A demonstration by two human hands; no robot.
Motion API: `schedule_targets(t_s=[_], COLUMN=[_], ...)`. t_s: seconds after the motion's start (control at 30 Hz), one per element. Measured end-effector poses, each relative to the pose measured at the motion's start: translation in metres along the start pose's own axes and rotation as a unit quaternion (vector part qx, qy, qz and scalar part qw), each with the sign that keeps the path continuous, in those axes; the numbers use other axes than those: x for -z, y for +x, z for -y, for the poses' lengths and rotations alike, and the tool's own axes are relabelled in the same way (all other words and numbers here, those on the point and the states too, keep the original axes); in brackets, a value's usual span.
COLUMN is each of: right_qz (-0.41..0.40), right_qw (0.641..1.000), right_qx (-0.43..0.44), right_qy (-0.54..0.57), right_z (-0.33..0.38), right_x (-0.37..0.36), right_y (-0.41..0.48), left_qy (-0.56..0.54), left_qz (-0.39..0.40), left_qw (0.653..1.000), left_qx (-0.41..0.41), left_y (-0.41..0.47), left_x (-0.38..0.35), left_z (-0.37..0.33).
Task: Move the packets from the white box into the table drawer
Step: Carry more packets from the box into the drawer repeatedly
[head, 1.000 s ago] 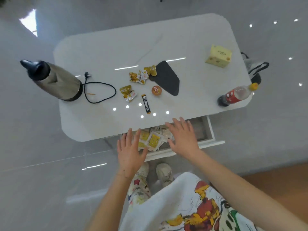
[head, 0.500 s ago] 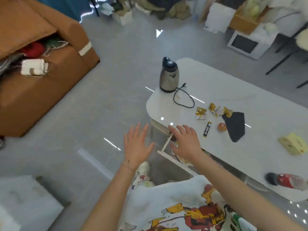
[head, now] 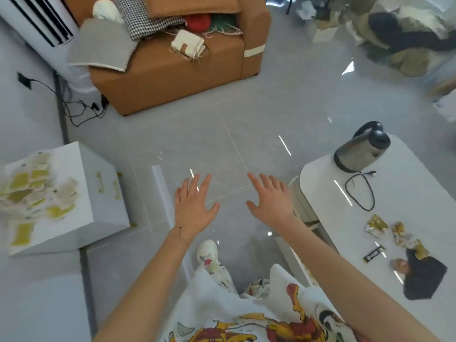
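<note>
Both grips are released and empty, our left hand [head: 193, 211] and right hand [head: 270, 203] spread over the glossy grey floor [head: 246, 119], so we judge ourselves between loads. The next move calls for reaching left into the open white square box [head: 98, 193], where the yellow-and-white packets [head: 32, 191] lie heaped. The white rounded counter [head: 407, 193] with its steel kettle [head: 360, 149] stands to the right, and we see nothing barring the way to the box.

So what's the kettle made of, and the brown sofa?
The kettle looks like brushed steel: grey with a dull sheen. Its black lid is probably plastic. The sofa seems tan fabric or faux leather: matte, soft-edged, too blurred to say which.
</note>
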State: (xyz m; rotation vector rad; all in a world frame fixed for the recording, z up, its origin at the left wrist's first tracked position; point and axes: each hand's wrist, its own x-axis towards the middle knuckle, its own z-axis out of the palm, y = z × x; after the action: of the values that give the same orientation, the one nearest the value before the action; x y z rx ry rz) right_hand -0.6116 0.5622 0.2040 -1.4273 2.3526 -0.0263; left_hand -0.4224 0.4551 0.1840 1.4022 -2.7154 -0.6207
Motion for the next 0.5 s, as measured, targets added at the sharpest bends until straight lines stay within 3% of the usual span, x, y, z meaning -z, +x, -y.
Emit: schedule_targets(t_s=[0.5], right_qz=[0.033], right_qw=[0.990], right_qx=[0.130], right_qy=[-0.049], right_z=[0.237], right_x=[0.005], right_y=[0.144], left_qy=[-0.050], left_qz=[-0.054], left_qw=[0.981], left_qx=[0.180], left_y=[0.016], left_x=[0.086], left_z=[0.212])
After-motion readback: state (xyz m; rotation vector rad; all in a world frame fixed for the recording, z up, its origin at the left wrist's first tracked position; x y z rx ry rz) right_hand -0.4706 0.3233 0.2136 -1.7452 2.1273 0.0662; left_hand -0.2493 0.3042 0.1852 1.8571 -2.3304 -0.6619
